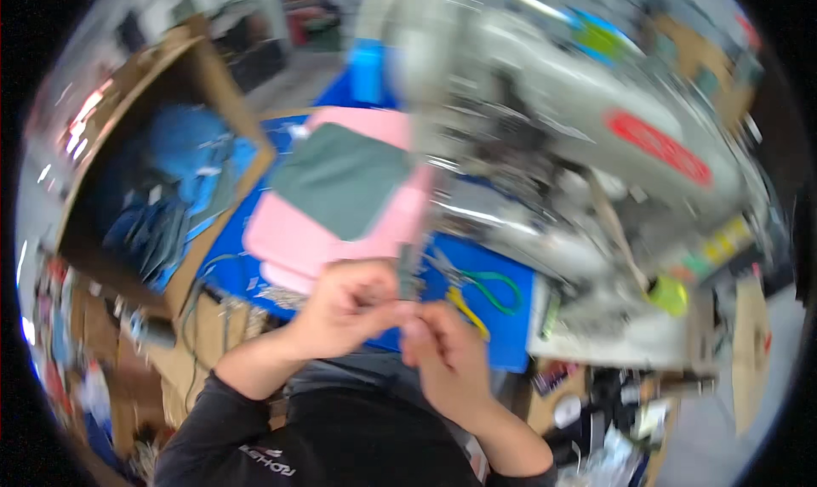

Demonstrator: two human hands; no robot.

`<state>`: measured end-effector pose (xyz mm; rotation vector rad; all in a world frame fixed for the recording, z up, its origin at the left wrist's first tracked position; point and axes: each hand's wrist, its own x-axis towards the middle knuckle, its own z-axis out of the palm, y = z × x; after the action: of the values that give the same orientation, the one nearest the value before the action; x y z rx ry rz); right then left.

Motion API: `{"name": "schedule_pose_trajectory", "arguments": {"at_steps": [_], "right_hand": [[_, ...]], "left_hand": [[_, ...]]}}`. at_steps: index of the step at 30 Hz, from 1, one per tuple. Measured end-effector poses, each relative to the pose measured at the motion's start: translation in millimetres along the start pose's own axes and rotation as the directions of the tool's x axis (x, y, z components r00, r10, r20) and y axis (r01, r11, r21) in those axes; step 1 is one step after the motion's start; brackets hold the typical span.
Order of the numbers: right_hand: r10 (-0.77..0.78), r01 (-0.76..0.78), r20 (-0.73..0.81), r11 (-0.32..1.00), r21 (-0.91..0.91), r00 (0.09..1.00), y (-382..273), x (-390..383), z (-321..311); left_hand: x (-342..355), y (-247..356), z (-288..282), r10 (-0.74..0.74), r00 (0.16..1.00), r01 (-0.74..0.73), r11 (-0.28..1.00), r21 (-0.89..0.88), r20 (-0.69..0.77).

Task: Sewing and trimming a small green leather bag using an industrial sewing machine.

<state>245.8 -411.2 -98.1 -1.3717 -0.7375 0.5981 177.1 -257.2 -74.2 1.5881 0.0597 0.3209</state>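
Note:
Close in front of my body, my left hand (353, 308) and my right hand (442, 347) meet with thumbs and forefingers pinched together. Between their fingertips a narrow grey-green strip (405, 267) stands up; its lower end is hidden by the fingers, and blur hides its detail. Beyond the hands lies a grey-green fabric piece (340, 179), roughly square with rounded corners, on top of pink sheets (285, 232). Right of my fingers, a tool with green handles (502, 287) and another with a yellow handle (466, 313) rest on the blue tabletop (511, 342).
A large pale industrial sewing machine (587, 104) fills the right side, its head close to the pink sheets. At the left, an open cardboard box (225, 96) holds blue and dark fabric pieces (183, 193). A thin dark cable (191, 317) hangs by the table's left edge.

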Motion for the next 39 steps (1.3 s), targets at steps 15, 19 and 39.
{"name": "schedule_pose_trajectory", "arguments": {"at_steps": [15, 19, 39], "right_hand": [[0.588, -0.575, 0.072, 0.805, -0.148, 0.806, 10, 29, 52], [0.012, -0.017, -0.054, 0.997, -0.08, 0.998, 21, 25, 73], [-0.227, 0.218, -0.031, 0.958, -0.185, 0.973, 8, 3, 34]], "left_hand": [[-1, -13, -79, 0.069, 0.967, -0.128, 0.962, -0.239, -0.243], [-3, -1, -76, 0.049, 0.954, -0.144, 0.94, -0.308, -0.295], [-2, -19, -37, 0.282, 0.959, -0.282, 0.959, 0.015, -0.037]]}}
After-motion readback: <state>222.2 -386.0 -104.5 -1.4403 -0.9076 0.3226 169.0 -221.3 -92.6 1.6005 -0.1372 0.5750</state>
